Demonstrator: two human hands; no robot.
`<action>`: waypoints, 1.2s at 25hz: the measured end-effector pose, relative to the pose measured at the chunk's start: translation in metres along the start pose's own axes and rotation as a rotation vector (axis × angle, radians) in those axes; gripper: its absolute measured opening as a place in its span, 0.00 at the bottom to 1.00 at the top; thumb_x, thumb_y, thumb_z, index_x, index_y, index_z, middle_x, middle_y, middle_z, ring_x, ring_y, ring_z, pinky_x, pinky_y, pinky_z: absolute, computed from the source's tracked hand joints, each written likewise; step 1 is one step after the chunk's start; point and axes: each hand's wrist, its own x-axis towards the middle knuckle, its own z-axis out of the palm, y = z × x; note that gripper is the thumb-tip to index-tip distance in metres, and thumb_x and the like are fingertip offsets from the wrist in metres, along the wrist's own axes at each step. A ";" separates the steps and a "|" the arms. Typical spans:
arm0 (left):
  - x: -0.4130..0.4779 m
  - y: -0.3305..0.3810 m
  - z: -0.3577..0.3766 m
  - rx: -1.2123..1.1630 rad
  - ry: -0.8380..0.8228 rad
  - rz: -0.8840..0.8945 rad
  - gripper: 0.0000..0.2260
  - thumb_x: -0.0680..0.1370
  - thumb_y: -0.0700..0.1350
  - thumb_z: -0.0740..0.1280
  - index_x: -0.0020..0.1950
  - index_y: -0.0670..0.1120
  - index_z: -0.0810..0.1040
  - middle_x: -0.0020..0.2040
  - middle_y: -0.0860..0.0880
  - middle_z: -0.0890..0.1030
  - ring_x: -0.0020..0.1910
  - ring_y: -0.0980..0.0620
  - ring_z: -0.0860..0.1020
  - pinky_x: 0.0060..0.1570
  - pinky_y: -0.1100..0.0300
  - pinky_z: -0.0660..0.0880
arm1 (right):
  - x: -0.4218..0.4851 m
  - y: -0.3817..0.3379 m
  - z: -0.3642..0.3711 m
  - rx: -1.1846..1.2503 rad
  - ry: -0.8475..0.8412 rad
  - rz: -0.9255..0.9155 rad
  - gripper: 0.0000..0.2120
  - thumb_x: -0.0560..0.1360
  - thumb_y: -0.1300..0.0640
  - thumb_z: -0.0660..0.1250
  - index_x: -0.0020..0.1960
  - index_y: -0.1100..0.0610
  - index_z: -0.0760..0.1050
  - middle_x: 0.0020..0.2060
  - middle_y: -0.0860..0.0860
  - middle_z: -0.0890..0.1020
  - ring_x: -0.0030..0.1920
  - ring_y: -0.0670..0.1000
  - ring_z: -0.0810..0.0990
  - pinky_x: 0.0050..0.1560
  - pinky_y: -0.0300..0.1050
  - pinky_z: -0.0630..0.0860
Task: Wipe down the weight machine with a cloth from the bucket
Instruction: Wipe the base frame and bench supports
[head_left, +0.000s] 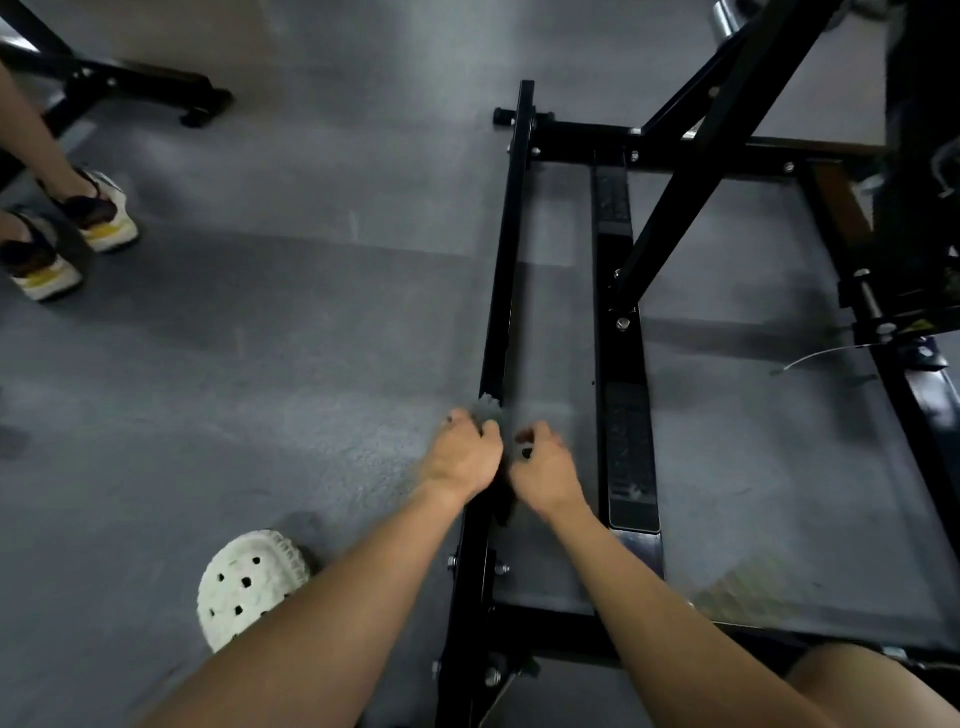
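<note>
Sitting nearest is a white clog (249, 582). Beyond it, the left hand (465, 457) clutches a grey cloth (489, 410) on the low black rail of the weight machine (511, 234). The right hand (545, 467) curls alongside, and blur hides what it holds.

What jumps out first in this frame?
Both hands low centre on the weight machine's black base rail: the left hand grips a grey cloth against it, the right hand curls alongside, its hold unclear. A white perforated clog sits lower left; another person's sneakers at the left edge.
</note>
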 end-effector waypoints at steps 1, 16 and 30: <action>0.004 -0.003 0.005 0.002 0.030 -0.017 0.18 0.83 0.49 0.58 0.66 0.37 0.70 0.66 0.35 0.76 0.65 0.36 0.76 0.63 0.49 0.72 | 0.005 -0.001 0.001 0.073 0.047 0.049 0.14 0.77 0.63 0.65 0.63 0.61 0.74 0.60 0.60 0.78 0.60 0.60 0.78 0.57 0.44 0.70; 0.080 -0.027 0.028 0.253 -0.129 0.118 0.12 0.81 0.44 0.61 0.62 0.44 0.78 0.60 0.40 0.83 0.60 0.39 0.81 0.58 0.50 0.77 | 0.087 -0.022 0.040 0.041 0.045 0.163 0.16 0.79 0.60 0.68 0.65 0.62 0.77 0.61 0.64 0.81 0.63 0.64 0.79 0.63 0.51 0.76; 0.232 0.047 0.005 0.099 -0.045 0.218 0.13 0.81 0.42 0.64 0.63 0.40 0.79 0.60 0.36 0.82 0.61 0.38 0.80 0.58 0.49 0.76 | 0.247 -0.066 0.007 0.030 0.209 0.112 0.17 0.78 0.56 0.71 0.66 0.59 0.79 0.61 0.60 0.83 0.64 0.61 0.79 0.63 0.48 0.74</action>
